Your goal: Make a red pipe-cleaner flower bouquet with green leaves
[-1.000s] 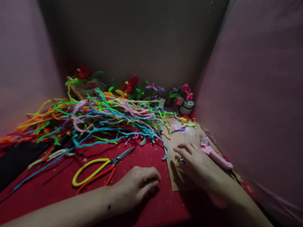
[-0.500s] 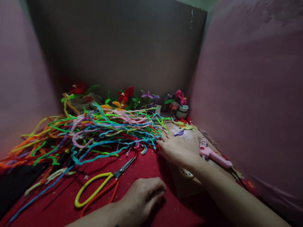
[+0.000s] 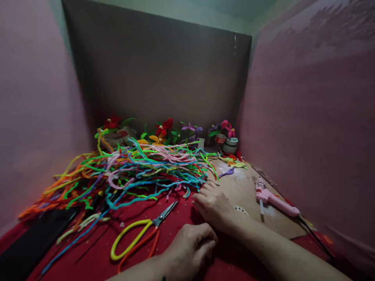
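Note:
A big tangle of coloured pipe cleaners lies across the red cloth. My right hand reaches to the near right edge of that pile, palm down, fingers curled at the blue and red strands; what the fingertips hold, if anything, is hidden. My left hand rests on the cloth in a loose fist, nothing visible in it. Scissors with one yellow and one orange handle lie just left of my left hand, blades pointing toward the pile. A small round white piece sits on the cardboard sheet beside my right wrist.
A pink glue gun with a black cord lies on the cardboard's right side. Pipe-cleaner flowers and a small jar stand along the back wall. A black sheet lies at the near left. Pink walls close in on both sides.
My right hand left the cardboard and moved left to the edge of the pipe-cleaner pile, uncovering the round white piece. The camera tilted up. My left hand stayed put.

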Available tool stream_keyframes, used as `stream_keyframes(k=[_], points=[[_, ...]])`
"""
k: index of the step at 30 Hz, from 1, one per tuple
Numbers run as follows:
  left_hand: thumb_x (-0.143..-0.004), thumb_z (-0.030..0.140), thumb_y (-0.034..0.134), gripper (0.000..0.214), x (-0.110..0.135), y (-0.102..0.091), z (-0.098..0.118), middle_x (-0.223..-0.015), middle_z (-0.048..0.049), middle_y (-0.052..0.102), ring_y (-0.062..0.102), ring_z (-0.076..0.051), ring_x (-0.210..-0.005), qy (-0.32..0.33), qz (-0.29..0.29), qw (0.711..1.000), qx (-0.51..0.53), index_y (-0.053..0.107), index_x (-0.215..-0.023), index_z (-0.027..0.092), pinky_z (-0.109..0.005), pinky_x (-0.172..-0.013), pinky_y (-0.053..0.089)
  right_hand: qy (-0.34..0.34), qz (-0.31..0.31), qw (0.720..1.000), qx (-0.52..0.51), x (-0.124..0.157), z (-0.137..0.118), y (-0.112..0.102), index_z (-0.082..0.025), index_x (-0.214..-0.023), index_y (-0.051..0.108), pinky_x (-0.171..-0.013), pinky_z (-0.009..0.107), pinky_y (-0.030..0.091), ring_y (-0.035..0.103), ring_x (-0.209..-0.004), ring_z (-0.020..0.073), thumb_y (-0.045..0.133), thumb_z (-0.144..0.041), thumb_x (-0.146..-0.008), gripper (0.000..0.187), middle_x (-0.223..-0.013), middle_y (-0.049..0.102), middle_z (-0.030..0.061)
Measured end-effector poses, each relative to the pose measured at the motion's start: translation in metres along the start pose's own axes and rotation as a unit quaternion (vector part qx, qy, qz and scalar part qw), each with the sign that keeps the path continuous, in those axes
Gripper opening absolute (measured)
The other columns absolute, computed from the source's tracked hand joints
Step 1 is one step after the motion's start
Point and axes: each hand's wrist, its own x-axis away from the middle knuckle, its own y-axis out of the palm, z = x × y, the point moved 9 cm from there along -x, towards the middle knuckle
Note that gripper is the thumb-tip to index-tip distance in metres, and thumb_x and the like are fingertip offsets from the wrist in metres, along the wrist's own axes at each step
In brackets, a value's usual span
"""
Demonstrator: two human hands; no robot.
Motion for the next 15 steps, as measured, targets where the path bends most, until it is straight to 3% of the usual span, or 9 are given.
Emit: stream_keyframes(k=[3,7,11,15], points=[[-0.078,0.016,0.044,0.013,-0.001,0.001,-0.002,-0.058,0.0018,0.053,0.049,-0.008,-0.053,-0.001,0.007,1.0,0.022,0.055,-0.071,0.015,-0.017,-0.051,0.036,-0.049,0.035,0.997,-0.04,0.003,-0.011,-0.004,-0.017,-0.062,0.059,-0.062,0.028,0.034,0.043,-0.056,0.0137,0.051,-0.016,-0.083,0.022,-0.055,0.056,0.0008],[-0.08,0.021,0.044,0.016,-0.003,0.003,-0.002,-0.055,0.0028,0.049,0.044,-0.007,-0.047,-0.01,-0.001,0.998,0.064,0.05,-0.066,0.015,-0.016,-0.045,0.033,-0.053,0.094,0.991,-0.085,0.006,-0.01,-0.013,-0.016,-0.078,0.063,-0.06,0.026,0.033,0.044,-0.059,0.0144,0.044,-0.014,-0.086,0.021,-0.059,0.057,0.0025],[-0.083,0.031,0.043,0.025,-0.004,0.003,-0.001,-0.05,0.0035,0.045,0.042,-0.007,-0.043,-0.021,-0.001,0.995,0.097,0.049,-0.064,0.015,-0.016,-0.041,0.03,-0.056,0.094,0.987,-0.117,0.006,-0.01,-0.013,-0.015,-0.087,0.063,-0.059,0.026,0.035,0.046,-0.06,0.0138,0.039,-0.011,-0.087,0.024,-0.062,0.057,0.003],[-0.083,0.034,0.044,0.031,-0.004,-0.003,0.007,-0.054,0.0022,0.048,0.046,-0.008,-0.05,0.011,0.013,0.997,0.073,0.053,-0.061,0.014,-0.017,-0.046,0.032,-0.053,0.096,0.984,-0.143,0.007,-0.01,-0.013,-0.015,-0.085,0.062,-0.063,0.027,0.039,0.049,-0.064,0.0144,0.04,-0.01,-0.087,0.022,-0.063,0.058,0.0035]])
